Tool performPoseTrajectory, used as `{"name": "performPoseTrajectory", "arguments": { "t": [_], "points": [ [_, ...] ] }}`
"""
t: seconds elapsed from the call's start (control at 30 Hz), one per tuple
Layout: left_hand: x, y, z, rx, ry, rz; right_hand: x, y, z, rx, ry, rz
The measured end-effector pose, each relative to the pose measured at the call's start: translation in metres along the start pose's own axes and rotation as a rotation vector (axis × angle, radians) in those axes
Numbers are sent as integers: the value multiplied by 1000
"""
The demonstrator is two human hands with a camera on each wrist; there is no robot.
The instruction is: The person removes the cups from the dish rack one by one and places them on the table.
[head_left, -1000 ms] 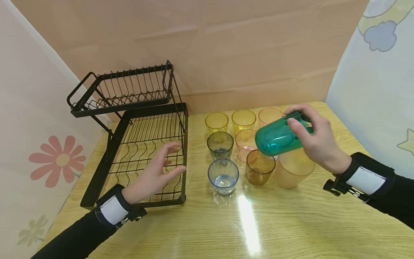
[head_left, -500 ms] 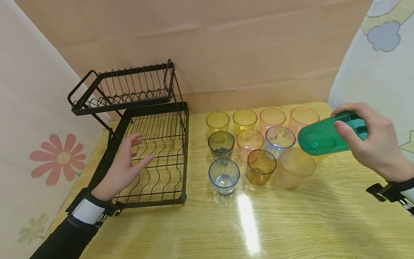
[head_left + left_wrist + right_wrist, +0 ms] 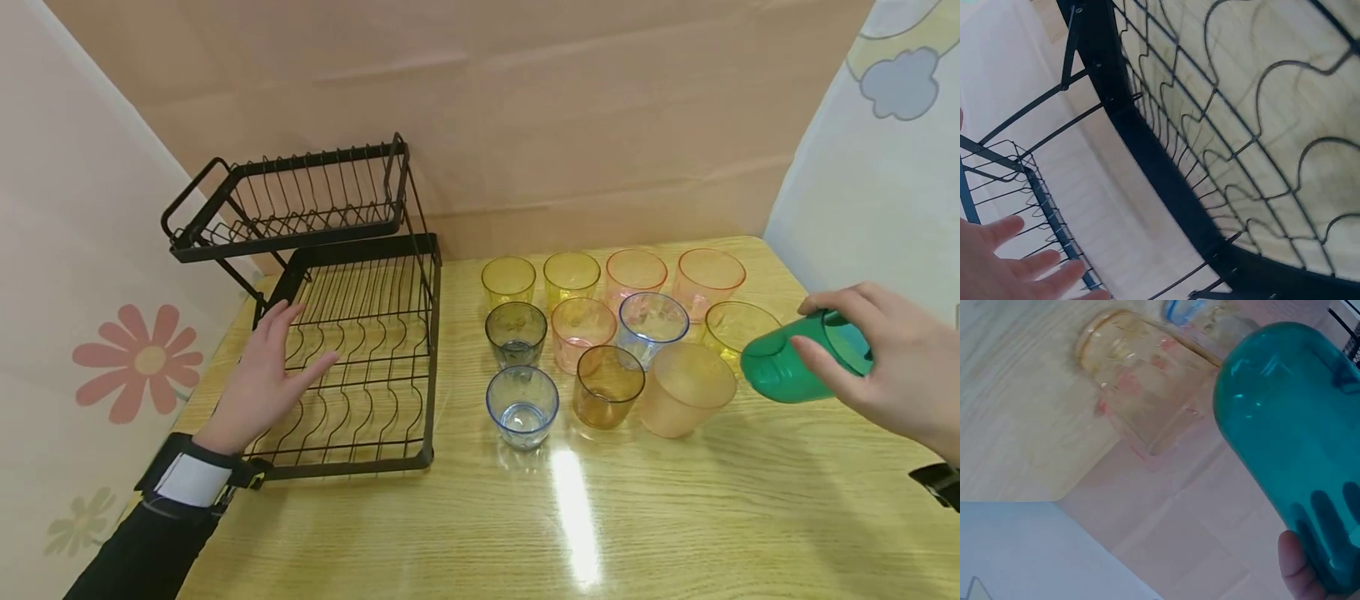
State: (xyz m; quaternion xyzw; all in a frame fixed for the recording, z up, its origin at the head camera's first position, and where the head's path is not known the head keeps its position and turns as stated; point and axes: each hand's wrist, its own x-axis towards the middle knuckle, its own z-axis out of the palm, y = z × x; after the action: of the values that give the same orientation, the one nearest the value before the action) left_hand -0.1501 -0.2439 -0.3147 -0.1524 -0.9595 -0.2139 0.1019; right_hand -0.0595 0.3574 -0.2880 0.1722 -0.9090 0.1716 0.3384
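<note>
My right hand [image 3: 888, 358] grips a translucent teal-green cup [image 3: 787, 364] tipped on its side, its rounded base pointing left. In the right wrist view, fingers show through the wall of the cup [image 3: 1291, 425], with the thumb outside. The cup is at the right, beside a yellow cup [image 3: 723, 346] and a frosted peach cup [image 3: 686, 396]. My left hand [image 3: 258, 375], fingers spread and holding nothing, is over the left side of a black two-tier dish rack [image 3: 345, 467]. Its fingertips appear at the lower left of the left wrist view.
Several coloured cups stand upright in rows mid-table, among them an amber cup [image 3: 606, 392], a grey cup [image 3: 516, 333] and a clear blue-rimmed cup [image 3: 522, 417]. The rack's raised upper tier [image 3: 288, 247] overhangs its back. Fabric-like walls [image 3: 600, 125] enclose the wooden table [image 3: 450, 533].
My right hand has carried the teal-green cup right and slightly down, from above the other cups to beside them. My left hand has moved left over the rack.
</note>
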Motion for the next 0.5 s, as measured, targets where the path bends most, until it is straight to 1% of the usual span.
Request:
{"name": "performPoseTrajectory", "arguments": {
  "t": [0.1, 0.2, 0.27, 0.4, 0.5],
  "points": [
    [3, 3, 0, 60, 16, -7, -7, 1, 3, -72, -50, -36],
    [6, 9, 1, 122, 23, 8, -14, 3, 9, -131, -96, -77],
    [7, 15, 2, 153, 18, 16, -18, 5, 14, -159, -127, -85],
    [9, 30, 6, 175, 4, 24, -29, 9, 23, -176, -210, -48],
    [12, 42, 8, 178, -9, 26, -34, 11, 30, -191, -253, -35]
  ]
}}
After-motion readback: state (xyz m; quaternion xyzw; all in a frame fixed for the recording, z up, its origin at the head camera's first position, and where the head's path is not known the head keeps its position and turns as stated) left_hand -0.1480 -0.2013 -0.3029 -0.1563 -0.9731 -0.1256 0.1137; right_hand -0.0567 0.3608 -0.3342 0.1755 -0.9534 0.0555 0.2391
